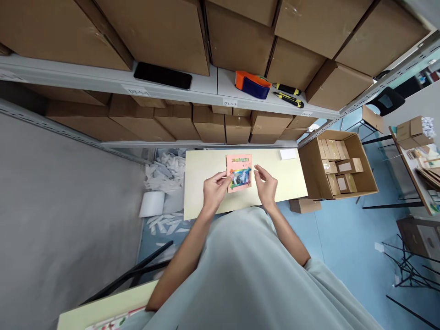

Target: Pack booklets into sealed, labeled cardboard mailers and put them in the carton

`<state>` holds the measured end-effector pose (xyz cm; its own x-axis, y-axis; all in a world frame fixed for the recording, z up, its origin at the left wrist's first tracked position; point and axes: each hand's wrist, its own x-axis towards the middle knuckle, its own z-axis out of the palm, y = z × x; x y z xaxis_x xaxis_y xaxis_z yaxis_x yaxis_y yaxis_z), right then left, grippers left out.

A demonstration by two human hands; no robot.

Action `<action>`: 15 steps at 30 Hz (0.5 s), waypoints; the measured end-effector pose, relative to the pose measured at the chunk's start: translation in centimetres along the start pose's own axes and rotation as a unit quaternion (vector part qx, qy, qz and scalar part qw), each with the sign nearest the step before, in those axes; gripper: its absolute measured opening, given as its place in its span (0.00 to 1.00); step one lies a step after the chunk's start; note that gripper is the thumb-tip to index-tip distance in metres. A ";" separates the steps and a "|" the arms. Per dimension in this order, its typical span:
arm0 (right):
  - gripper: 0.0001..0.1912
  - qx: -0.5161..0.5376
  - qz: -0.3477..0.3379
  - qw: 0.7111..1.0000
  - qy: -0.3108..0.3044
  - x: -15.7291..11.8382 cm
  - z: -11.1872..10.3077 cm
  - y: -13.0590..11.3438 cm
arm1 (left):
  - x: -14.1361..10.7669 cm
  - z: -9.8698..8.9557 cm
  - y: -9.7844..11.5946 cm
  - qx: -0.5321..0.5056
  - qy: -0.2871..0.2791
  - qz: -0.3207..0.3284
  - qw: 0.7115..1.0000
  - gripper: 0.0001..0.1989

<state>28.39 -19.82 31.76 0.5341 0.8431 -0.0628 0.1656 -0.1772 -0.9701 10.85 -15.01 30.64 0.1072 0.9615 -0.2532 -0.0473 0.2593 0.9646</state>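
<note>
A small pink booklet (239,160) with printed lettering and a colourful picture on its cover is held upright above the cream table (206,165). My left hand (216,191) grips its left edge, thumb on the front and the other fingers behind. Just beyond the right edge is my right hand (266,187), its thumb and forefinger slightly apart, with a narrow gap to the booklet. A small white paper or card (288,154) lies at the table's far right corner.
Cardboard boxes (240,41) fill the shelf ahead, with a phone (163,75), an orange-and-blue strap (252,85) and utility knives (288,99) along its edge. An open carton (369,181) of smaller boxes stands right. Scrap paper (167,172) and a white roll (151,204) lie left.
</note>
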 end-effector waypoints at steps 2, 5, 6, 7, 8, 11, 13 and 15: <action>0.23 -0.026 -0.020 0.999 -0.018 -0.7 0.5 -0.6 | -0.7 0.8 0.1 0.028 0.021 0.052 0.998 0.30; 0.24 -0.012 -0.017 0.996 -0.086 -1.7 1.6 -1.3 | -1.9 2.0 0.4 0.060 -0.012 0.110 0.992 0.26; 0.25 -0.002 -0.016 0.995 -0.095 -1.8 1.8 -1.4 | -2.2 2.2 0.5 0.079 -0.033 0.129 0.988 0.24; 0.25 0.011 -0.013 0.995 -0.098 -1.8 2.0 -1.5 | -2.4 2.3 0.7 0.101 -0.053 0.151 0.982 0.22; 0.25 0.029 -0.006 0.995 -0.097 -1.7 2.0 -1.5 | -2.3 2.1 0.8 0.123 -0.063 0.174 0.975 0.21; 0.29 0.090 0.026 0.990 -0.105 -0.7 1.2 -1.7 | -1.1 0.7 1.1 0.162 -0.021 0.190 0.968 0.20; 0.31 0.118 0.034 0.984 -0.128 -0.1 0.4 -1.8 | 0.1 -0.4 1.1 0.143 -0.013 0.132 0.981 0.23; 0.32 0.130 0.038 0.980 -0.146 0.2 -0.1 -1.8 | 0.9 -1.1 1.1 0.089 -0.056 0.058 0.993 0.28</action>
<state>28.29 -19.35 33.53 0.2710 0.9485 -0.1641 -0.1021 -0.1412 -0.9847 9.81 -13.74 31.39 0.2221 0.9649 -0.1404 0.1101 0.1182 0.9869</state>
